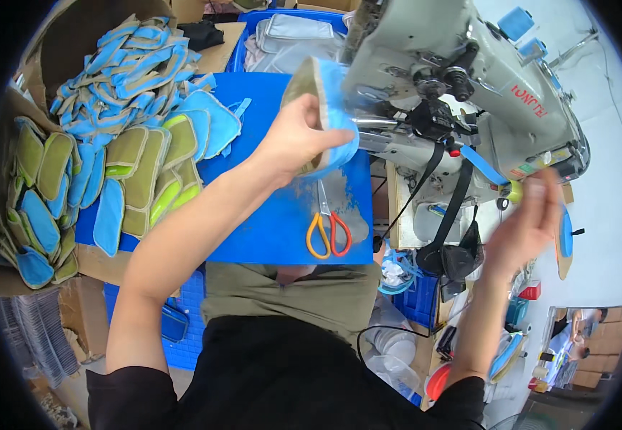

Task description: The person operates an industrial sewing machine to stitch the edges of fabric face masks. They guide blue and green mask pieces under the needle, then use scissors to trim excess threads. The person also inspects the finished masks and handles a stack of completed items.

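Observation:
My left hand point(300, 136) is closed on a curved blue and olive fabric piece point(336, 107), thumb on the blue face. The piece is held up beside the grey sewing machine point(397, 43), over the blue work surface point(253, 222). My right hand point(529, 222) is raised to the right of the machine, smeared by motion. Close to its fingertips are a yellow-green part point(514, 191) and a blue strip point(484, 166); whether the hand grips either is unclear. Scissors point(323, 204) with one orange and one red handle lie below the left hand.
Flat olive and blue fabric pieces point(139, 168) are spread at the left, with a heap of blue and grey pieces point(131, 72) behind them. A blue bin point(238, 54) stands at the back. Black straps point(450, 208) hang below the machine. Blue thread spools point(516, 24) sit at the upper right.

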Demonstrator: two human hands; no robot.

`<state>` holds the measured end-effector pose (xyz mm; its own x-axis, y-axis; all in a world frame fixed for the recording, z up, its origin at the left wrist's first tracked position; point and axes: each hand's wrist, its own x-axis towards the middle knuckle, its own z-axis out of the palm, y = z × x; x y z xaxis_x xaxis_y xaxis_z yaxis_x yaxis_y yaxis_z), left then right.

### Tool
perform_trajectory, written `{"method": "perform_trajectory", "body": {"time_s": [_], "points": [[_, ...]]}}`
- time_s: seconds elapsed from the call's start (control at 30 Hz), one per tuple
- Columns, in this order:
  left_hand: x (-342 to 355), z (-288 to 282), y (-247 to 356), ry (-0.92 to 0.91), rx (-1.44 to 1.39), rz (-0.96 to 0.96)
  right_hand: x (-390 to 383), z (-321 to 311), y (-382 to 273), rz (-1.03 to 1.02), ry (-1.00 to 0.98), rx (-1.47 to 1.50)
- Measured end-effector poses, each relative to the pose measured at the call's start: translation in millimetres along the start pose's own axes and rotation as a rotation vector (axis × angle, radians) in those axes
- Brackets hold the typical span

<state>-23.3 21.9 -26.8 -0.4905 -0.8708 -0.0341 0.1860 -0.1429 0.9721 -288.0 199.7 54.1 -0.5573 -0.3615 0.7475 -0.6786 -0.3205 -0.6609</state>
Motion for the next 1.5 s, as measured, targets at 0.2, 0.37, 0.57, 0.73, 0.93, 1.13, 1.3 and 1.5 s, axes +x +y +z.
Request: {"method": "perform_trajectory", "body": {"time_s": [0.2,0.37,0.57,0.73,0.93,1.13,1.3,1.5], "points": [[-1.7,-5.4,-0.5,-0.029,-0.090,-0.082,202.2,-100.0,47.8,-0.211,0.082,-0.242],[13.2,-11.5,-13.3,0.030,-0.019,-0.011,320.4,-144.3,144.6,0.404,-0.274,-0.615],[24.4,-20.5,-30.3,0.128,0.198,0.167,292.6,-160.3,204.8,0.488,-0.089,0.006],[19.2,-4.2,-44.2,0.153,0.057,0.295,282.5,-182.3,207.1,0.456,0.040,0.114],[-26.1,-36.1,-55.4,0.235,0.035,0.304,188.9,-134.3,166.0,0.458,0.247,-0.136],[-66.2,-68.5,-79.5,0.288,0.137,0.390,-148.3,-21.7,73.4,0.272,-0.314,-0.333],[-72.5,-63.8,-72.7,0.358,0.048,0.393,-242.4,55.2,61.2,0.152,-0.979,-0.460],[-77.4,-57.6,-72.2,0.345,0.028,0.297,-223.8,64.4,74.6,0.724,-1.249,-0.271]]}}
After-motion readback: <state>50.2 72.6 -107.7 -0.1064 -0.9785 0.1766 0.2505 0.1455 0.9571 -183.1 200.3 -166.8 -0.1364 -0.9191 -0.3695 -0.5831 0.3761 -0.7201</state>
